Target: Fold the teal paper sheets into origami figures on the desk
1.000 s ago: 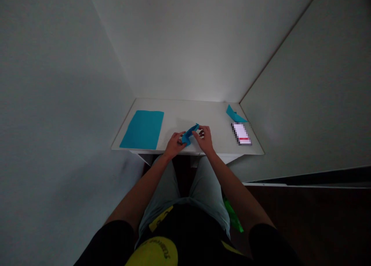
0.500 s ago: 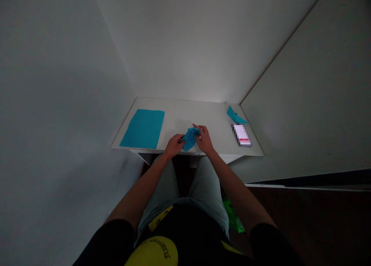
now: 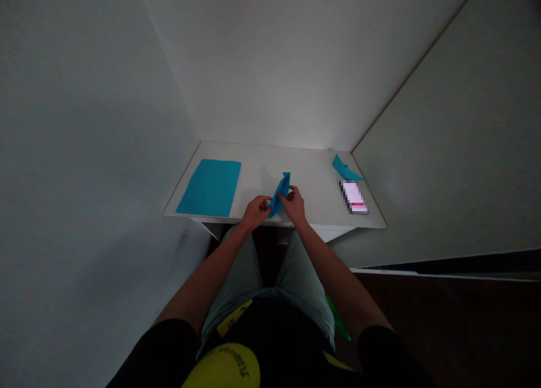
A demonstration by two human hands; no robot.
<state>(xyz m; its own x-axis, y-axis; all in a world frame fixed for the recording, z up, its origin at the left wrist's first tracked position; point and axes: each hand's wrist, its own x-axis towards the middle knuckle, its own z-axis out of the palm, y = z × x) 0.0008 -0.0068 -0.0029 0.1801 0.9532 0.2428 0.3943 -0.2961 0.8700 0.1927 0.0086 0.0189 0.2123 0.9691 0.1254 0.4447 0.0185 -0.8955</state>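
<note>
A folded piece of blue paper (image 3: 279, 192) is between my two hands, over the front middle of the white table. It stands narrow and tilted, with a pointed tip at its top. My left hand (image 3: 256, 212) pinches its lower left end between thumb and fingers. My right hand (image 3: 295, 205) is closed on its right side, the thumb on the near face and part of the fingers behind it. The inner folds are hidden from me.
Flat blue sheets (image 3: 210, 188) lie on the left of the white table (image 3: 257, 154). At the right are a folded blue paper boat (image 3: 345, 169) and a phone (image 3: 354, 197) with a blurred screen. Walls close in the back and sides. Something green (image 3: 339, 319) is on the floor.
The folded paper has turned from a broad, spread shape to a narrow, upright one with its tip higher. My right hand has shifted its grip and moved slightly nearer to me.
</note>
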